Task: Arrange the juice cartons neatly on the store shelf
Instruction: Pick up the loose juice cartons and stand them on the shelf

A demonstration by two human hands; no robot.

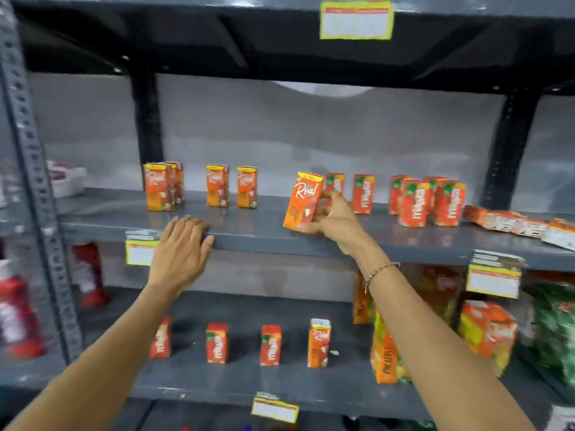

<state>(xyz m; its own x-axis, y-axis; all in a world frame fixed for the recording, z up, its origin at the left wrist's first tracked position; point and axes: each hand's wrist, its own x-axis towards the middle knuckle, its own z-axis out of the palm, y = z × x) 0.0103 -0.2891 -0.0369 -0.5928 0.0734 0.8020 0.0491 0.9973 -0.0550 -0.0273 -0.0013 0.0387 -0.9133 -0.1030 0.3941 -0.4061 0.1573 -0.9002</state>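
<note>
My right hand grips a small orange "Real" juice carton, tilted, just above the middle shelf. My left hand rests flat on that shelf's front edge, fingers apart, holding nothing. Upright orange cartons stand on the shelf's left part, two more beside them. Red cartons stand in a loose group on the right. Several cartons lie flat at the far right.
The lower shelf carries a spaced row of small red cartons, one orange carton and larger pineapple cartons. Yellow price tags hang on shelf edges. A perforated upright stands left; red bottles beyond it.
</note>
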